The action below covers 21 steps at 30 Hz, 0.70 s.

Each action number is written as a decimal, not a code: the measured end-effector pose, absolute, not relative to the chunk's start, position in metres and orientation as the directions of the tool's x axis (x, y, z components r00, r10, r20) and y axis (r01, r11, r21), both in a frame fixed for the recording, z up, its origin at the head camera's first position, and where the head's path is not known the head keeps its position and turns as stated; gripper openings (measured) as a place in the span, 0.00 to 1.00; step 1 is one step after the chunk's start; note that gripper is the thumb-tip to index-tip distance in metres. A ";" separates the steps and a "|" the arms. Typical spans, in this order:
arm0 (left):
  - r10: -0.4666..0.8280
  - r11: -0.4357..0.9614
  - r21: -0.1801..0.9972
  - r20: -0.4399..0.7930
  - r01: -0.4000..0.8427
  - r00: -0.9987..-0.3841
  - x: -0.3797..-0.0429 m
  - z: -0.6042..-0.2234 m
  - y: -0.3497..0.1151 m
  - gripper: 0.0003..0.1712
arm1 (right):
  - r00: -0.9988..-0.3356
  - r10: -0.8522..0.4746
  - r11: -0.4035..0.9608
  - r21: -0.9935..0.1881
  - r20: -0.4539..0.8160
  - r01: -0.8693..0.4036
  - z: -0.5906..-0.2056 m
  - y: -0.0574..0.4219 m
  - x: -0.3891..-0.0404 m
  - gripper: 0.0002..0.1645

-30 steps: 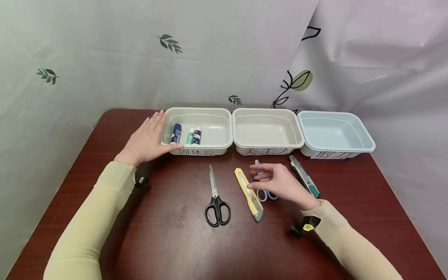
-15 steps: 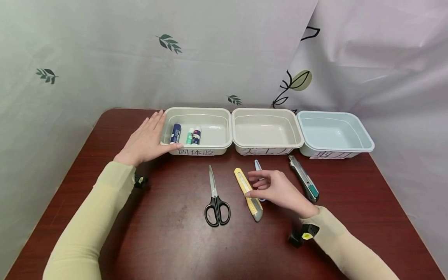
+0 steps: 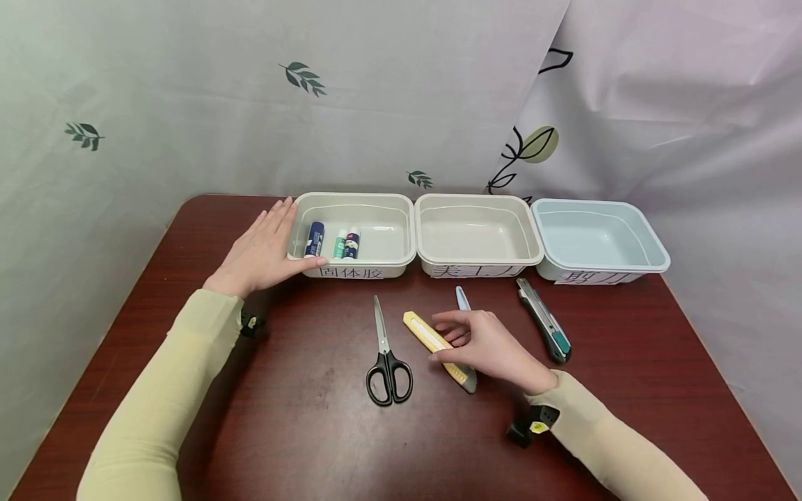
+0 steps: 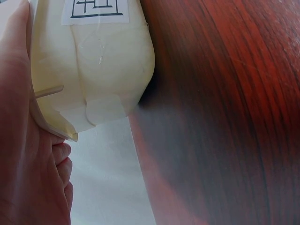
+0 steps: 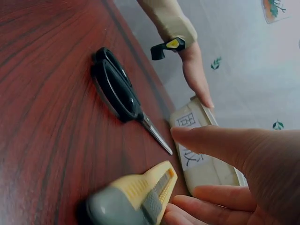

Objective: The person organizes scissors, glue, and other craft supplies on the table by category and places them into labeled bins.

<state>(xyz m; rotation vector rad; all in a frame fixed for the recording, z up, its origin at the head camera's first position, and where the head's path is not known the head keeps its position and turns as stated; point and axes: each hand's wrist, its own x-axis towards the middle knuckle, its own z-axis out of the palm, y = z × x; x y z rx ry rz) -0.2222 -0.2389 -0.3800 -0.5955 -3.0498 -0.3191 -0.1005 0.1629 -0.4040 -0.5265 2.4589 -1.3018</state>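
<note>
My right hand (image 3: pixel 485 344) is over a yellow utility knife (image 3: pixel 421 332) on the table. In the right wrist view, the fingertips are right at the side of the knife (image 5: pixel 136 192), and the thumb stands apart from it. Light-blue scissors (image 3: pixel 462 298) lie mostly hidden under this hand. My left hand (image 3: pixel 257 254) rests against the left end of a cream bin (image 3: pixel 401 261), fingers along the side and thumb on the front rim. Several glue sticks (image 3: pixel 315 239) lie in that bin. Black-handled scissors (image 3: pixel 388 369) lie left of the yellow knife.
A second cream bin (image 3: pixel 532 259) and a light-blue bin (image 3: pixel 658 264) continue the row to the right, with paper labels on their fronts. A green-and-black utility knife (image 3: pixel 544 319) lies in front of them. A patterned cloth (image 3: pixel 376 90) hangs behind the table.
My right hand has moved left and slightly nearer. The yellow utility knife has turned, its top end swinging left. My left hand stays where it was.
</note>
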 end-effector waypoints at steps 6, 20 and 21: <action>0.370 0.906 0.198 0.061 0.374 -0.927 -0.222 -0.380 -0.239 0.70 | -0.875 -0.483 0.581 -0.763 -0.043 -0.283 -0.407 0.155 -0.100 0.33; 0.372 0.906 0.196 0.058 0.376 -0.926 -0.223 -0.380 -0.239 0.70 | -0.863 -0.499 0.675 -0.591 0.076 -0.442 -0.413 0.146 -0.100 0.25; 0.372 0.906 0.194 0.058 0.376 -0.927 -0.223 -0.380 -0.239 0.70 | -0.863 -0.498 0.679 -0.584 0.078 -0.445 -0.413 0.145 -0.101 0.25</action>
